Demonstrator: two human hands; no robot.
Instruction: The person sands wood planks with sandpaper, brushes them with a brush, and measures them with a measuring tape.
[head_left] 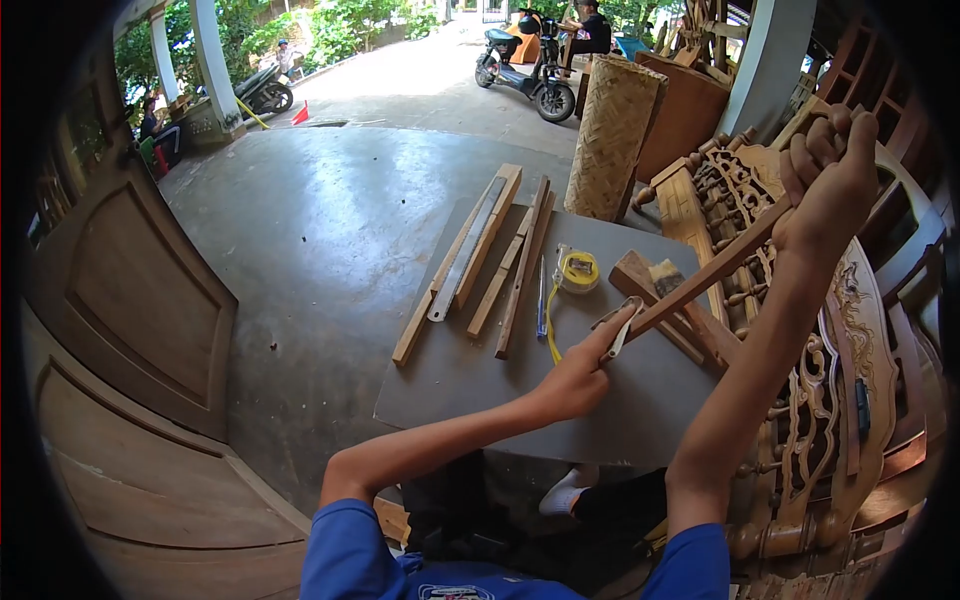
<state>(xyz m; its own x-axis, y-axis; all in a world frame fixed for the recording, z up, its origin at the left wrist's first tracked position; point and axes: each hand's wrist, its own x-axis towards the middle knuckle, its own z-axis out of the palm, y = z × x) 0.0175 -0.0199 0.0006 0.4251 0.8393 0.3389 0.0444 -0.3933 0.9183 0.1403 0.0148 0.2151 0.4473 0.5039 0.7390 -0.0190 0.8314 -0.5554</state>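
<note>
My left hand (580, 380) is closed around a small metal-and-wood tool (622, 328) whose kind I cannot make out, at the lower end of a long wooden stick (710, 266). At the upper right, my right hand (832, 185) grips the stick's other end, which slants upward. Below the stick, a brush (665, 275) and wooden blocks (690, 320) lie on the grey table (440, 390). Left of them are a yellow tape measure (579, 270), a blue pen (542, 312), several wooden strips (500, 290) and a metal ruler (468, 250).
Carved wooden furniture (800, 370) stands right of the table, and wooden panels (140, 290) are at the left. Behind the table are a rolled woven mat (612, 135) and a scooter (530, 70). A person (590, 32) sits near the scooter; others are at the far left.
</note>
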